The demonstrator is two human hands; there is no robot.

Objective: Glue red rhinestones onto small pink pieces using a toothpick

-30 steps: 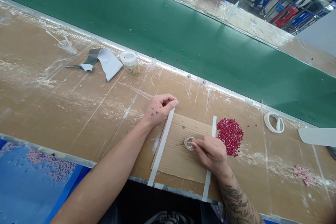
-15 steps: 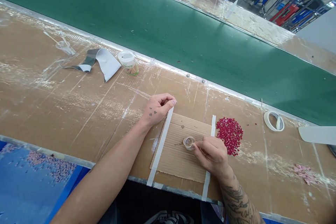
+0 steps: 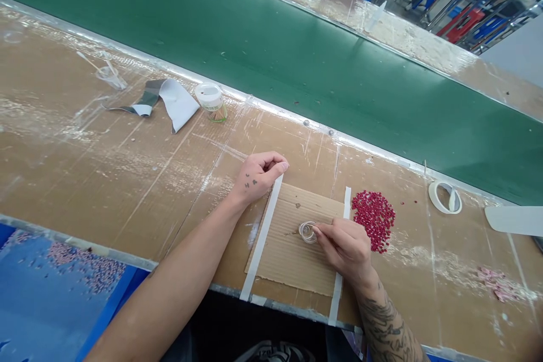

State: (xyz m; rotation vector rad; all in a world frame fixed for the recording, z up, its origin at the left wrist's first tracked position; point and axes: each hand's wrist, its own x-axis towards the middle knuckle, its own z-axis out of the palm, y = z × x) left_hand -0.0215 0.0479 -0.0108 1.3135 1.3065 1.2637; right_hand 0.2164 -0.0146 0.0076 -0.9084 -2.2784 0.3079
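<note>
A corrugated cardboard sheet (image 3: 292, 260) lies on the table, with white tape strips along its left and right sides. My left hand (image 3: 263, 174) is closed in a pinch at the top of the left strip; what its fingertips hold, if anything, is too small to make out. My right hand (image 3: 345, 246) pinches the rim of a small clear cup (image 3: 307, 232) over the middle of the cardboard. A tiny dark mark or piece lies above the cup. Just right of the cardboard is a pile of red gems (image 3: 374, 219).
A tape roll (image 3: 444, 197) and pink pieces (image 3: 497, 284) lie to the right. A toothpick jar (image 3: 211, 103), a folded cloth strip (image 3: 176, 103) and a small cup with swabs (image 3: 111, 76) stand at the back left. Beyond runs a green belt (image 3: 254, 51).
The whole view has shifted slightly, so things appear a little further right. Both hands keep nearly the same pose, and the clear cup looks slightly more tilted.
</note>
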